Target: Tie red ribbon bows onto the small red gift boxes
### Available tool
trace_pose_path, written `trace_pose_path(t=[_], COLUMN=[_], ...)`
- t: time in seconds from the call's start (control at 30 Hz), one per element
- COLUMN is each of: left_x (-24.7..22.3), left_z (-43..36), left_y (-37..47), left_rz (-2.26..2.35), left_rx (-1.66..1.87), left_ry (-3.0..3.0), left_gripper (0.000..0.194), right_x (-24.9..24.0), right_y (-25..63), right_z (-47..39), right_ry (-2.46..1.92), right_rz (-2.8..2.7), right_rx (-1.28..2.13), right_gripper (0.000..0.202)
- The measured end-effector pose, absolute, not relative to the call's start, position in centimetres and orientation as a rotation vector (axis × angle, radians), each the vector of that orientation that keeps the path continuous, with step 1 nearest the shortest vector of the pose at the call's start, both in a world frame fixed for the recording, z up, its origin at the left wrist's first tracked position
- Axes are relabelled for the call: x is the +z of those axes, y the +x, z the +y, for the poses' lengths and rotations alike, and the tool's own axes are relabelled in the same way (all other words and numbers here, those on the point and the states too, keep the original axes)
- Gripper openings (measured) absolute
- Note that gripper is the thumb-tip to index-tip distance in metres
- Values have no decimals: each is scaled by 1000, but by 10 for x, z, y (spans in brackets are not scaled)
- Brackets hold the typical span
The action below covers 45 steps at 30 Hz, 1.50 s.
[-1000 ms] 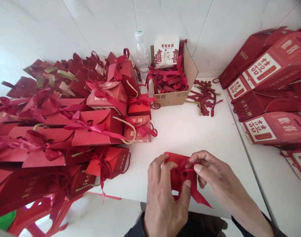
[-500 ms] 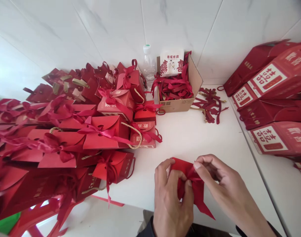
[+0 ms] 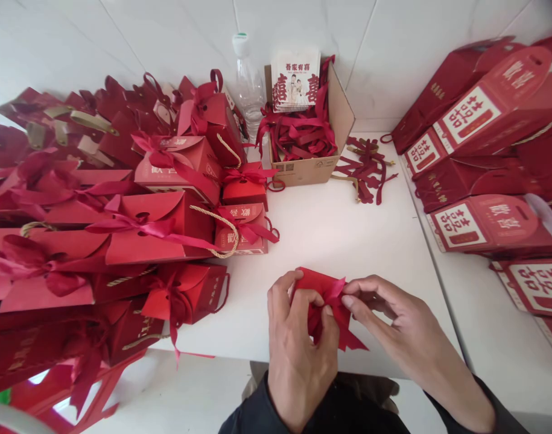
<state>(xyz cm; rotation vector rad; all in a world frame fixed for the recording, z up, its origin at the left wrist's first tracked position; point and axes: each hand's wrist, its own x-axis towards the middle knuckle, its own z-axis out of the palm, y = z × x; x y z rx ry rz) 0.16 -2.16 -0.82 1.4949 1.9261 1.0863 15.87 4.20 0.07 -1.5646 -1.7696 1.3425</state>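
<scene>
Near the table's front edge is a small red gift box [image 3: 312, 278], partly covered by my fingers. A red ribbon [image 3: 333, 292] is gathered on its top, with one tail hanging toward the lower right. My left hand [image 3: 303, 337] wraps the box from the left, its thumb and index finger pinching the ribbon at the middle. On the right side, my right hand [image 3: 393, 319] has thumb and index finger pinched together at the ribbon's upper loop. The underside of the box is hidden.
Rows of red boxes with bows [image 3: 160, 226] fill the left. At the back stand a clear bottle [image 3: 250, 87] and a cardboard box [image 3: 305, 172] of ribbons, with loose straps [image 3: 370, 172] beside it. More red boxes [image 3: 472, 117] stand at the right.
The view has shifted, so the surroundings sit higher and further left. A ribbon loop now stands up between my hands, and the hanging tail looks shorter. Both hands keep their hold.
</scene>
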Motion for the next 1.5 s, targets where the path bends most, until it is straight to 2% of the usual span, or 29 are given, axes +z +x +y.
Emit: trace_pose_path(t=[0.17,0.37,0.47,0.6,0.7,0.77,1.1,1.27,1.4,1.5], left_x=[-1,-3,-7,-10,-11,-12,-8,-3,5,4], left_z=[-48,-72,-73,-75,-76,-75,-75,-76,-64,-48], left_y=[-7,-16,-19,-20,-19,-18,-17,-14,-13,-11], left_rz=[1941,2078,2015,1998,1990,1945,1971,1963,1968,1927], left_rx=[1018,943,978,965,927,957,1062,1077,1082,1034], left_ry=[1501,1548,1621,1570,1593,1671,1559,1513,1500,1569], left_gripper=[21,11,18,9,21,16,23,23,12,16], right_x=[2,5,6,9,10,10,8,7,9,16], right_y=[161,160,159,161,163,164,159,157,154,152], right_z=[42,45,45,44,43,43,43,43,44,46], right_ry=[-1525,-1475,-1486,-1424,-1336,-1290,-1323,-1370,-1372,-1415], right_rz=[-1858,-1963,-1945,-1989,-2043,-2077,-2015,-2001,-2001,-2019], right_rx=[1284,1295,1271,1233,1264,1231,1143,1156,1160,1207], right_gripper=[17,17,16,12,16,14,10,12,11,15])
